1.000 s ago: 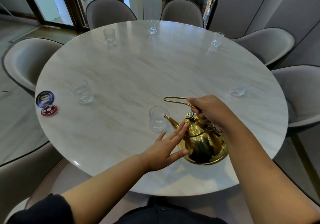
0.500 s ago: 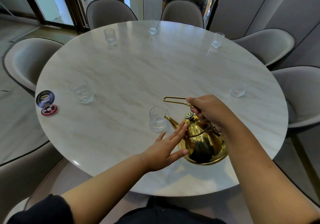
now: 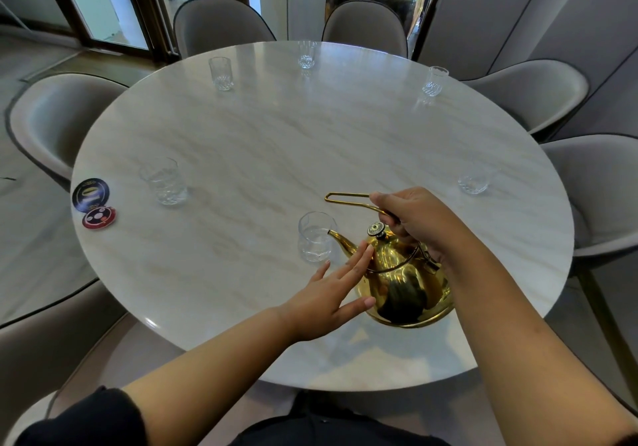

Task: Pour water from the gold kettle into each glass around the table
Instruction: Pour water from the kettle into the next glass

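Both hands [image 3: 321, 304] [image 3: 417, 221] on gold kettle [image 3: 404, 266]

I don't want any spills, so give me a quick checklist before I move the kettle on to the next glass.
1. Right hand grips the gold kettle by its handle: ok.
2. Left hand fingers straight against the kettle's side: ok.
3. Spout tip over the near glass rim: ok.
4. Near glass holds water: ok, partly filled.
5. Lid knob on top; lid fully seated: cannot tell.
6. Left glass upright, bare table between: ok.
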